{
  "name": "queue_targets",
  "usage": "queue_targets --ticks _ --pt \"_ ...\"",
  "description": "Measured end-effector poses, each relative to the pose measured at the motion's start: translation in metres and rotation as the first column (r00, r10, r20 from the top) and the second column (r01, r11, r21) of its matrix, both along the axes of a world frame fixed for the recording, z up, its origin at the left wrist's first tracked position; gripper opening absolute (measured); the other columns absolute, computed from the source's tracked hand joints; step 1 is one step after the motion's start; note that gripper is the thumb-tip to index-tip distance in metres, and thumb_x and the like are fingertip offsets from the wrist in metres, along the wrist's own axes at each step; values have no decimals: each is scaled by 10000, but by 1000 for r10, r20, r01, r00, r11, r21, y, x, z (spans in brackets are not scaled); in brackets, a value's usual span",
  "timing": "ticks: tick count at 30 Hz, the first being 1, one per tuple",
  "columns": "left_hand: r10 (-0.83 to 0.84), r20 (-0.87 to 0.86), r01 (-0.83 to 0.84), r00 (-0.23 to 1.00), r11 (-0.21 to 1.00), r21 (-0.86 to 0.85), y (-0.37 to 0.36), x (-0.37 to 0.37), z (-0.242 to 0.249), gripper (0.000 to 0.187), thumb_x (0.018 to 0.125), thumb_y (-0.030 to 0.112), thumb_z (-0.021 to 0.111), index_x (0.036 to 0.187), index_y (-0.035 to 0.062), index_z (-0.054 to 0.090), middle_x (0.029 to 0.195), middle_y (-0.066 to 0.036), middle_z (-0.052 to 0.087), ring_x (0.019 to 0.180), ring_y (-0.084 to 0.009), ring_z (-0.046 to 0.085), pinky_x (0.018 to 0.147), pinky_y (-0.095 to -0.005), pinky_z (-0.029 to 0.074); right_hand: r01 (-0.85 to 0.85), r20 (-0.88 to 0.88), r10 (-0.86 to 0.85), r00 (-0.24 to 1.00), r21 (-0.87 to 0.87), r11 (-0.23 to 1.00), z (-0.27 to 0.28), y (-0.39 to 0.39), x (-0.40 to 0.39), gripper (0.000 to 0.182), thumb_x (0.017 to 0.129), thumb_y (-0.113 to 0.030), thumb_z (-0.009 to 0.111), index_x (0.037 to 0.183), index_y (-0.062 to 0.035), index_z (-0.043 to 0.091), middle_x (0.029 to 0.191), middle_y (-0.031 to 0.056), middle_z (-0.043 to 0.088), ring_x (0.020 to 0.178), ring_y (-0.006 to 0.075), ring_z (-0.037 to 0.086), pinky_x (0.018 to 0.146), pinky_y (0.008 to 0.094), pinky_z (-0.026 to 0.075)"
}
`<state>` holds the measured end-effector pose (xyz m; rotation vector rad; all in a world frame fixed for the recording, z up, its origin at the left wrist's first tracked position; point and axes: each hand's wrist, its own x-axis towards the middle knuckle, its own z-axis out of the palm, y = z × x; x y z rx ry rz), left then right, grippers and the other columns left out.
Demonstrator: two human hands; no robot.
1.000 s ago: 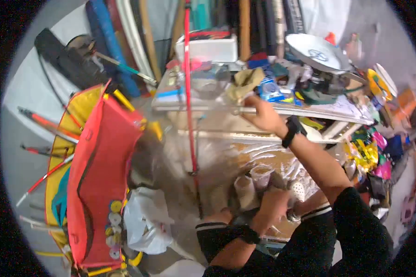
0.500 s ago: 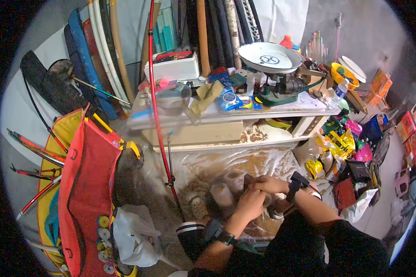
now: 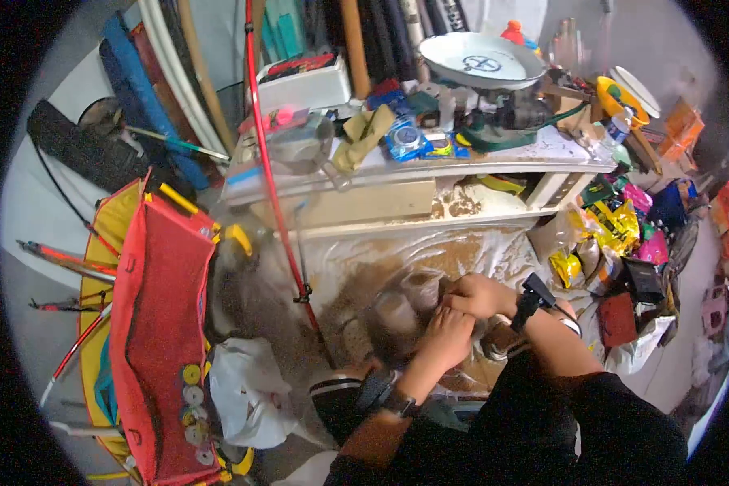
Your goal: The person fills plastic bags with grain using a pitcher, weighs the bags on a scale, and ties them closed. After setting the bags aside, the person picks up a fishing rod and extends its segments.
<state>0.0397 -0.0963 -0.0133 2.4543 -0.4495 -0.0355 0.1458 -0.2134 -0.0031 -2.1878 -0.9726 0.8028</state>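
My left hand and my right hand meet low in front of me, fingers curled in and touching one another. What they pinch between them is hidden by the fingers. Just left of the hands stand two cloudy, pale brownish plastic bags, which look filled. They rest on a plastic sheet smeared with brown powder. A dark watch is on my left wrist, and a black strapped device sits on the right one.
A white bench ahead carries a scale with a white pan. A red rod stands upright left of centre. The open red bag and a white plastic bag lie left; colourful packets are heaped right.
The view has shifted a little, so the bench sits slightly differently in it. My hands stay together beside the plastic bags, the left fingers now drawn up closer against the right hand.
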Motion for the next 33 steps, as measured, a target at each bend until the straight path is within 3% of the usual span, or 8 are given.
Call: queue_targets --ticks 4,6,14,18,21,25,28,33 --pt "25 -99 -21 995 999 48 -1 4 -15 274 727 5 489 991 -17 560 1023 -255 546 1005 -414 496 881 -484 397 3 109 -5 994 25 1000 -31 -4 10 328 795 -271 499 834 37 604 783 256 587 702 389 571 657 423 455" --pt "27 74 -26 997 999 -21 1 4 -18 307 728 2 489 1028 -17 552 1078 -254 520 1063 -411 463 933 -485 363 32 15 -33 999 67 997 2 5 6 323 765 -260 513 808 45 611 790 284 577 725 429 569 661 462 457" --pt "43 76 -43 996 999 -5 11 7 -3 328 737 -4 494 1061 -19 547 1164 -235 492 1131 -400 432 994 -478 319 67 33 -80 996 290 955 8 11 5 323 788 -281 519 831 25 615 719 259 575 687 425 564 616 442 454" --pt "80 104 -72 991 994 -77 29 15 11 333 745 -33 482 1069 -19 558 1191 -210 499 1154 -376 434 1001 -450 325 144 114 -192 975 337 931 19 11 5 296 821 -255 561 919 24 584 859 210 589 808 337 577 718 380 448" --pt "416 133 -362 899 880 -307 60 23 17 350 754 -49 494 1091 11 570 1164 -160 542 1097 -348 495 944 -403 397 182 230 -271 935 345 921 21 3 10 343 808 -259 584 1016 13 563 959 230 574 919 387 550 795 418 442" --pt "588 121 -493 800 758 -426 116 22 28 288 853 110 507 1107 -10 570 1124 -160 596 1089 -283 542 953 -346 392 98 335 -166 927 211 973 12 -1 19 291 756 -189 602 988 -14 585 943 202 606 902 391 553 814 430 446" --pt "617 11 -522 787 676 -520 120 5 20 235 898 146 496 1055 0 591 1089 -140 617 1050 -253 569 931 -339 414 171 163 -186 969 103 980 33 5 16 266 733 -124 610 973 -12 587 885 202 614 829 399 570 758 421 468" --pt "547 -84 -518 833 717 -466 87 -55 32 237 932 188 482 1046 15 598 1040 -126 633 977 -240 600 864 -329 453 88 277 -169 946 282 955 4 -7 24 260 724 -88 601 970 -8 584 867 203 617 785 393 586 709 406 477"
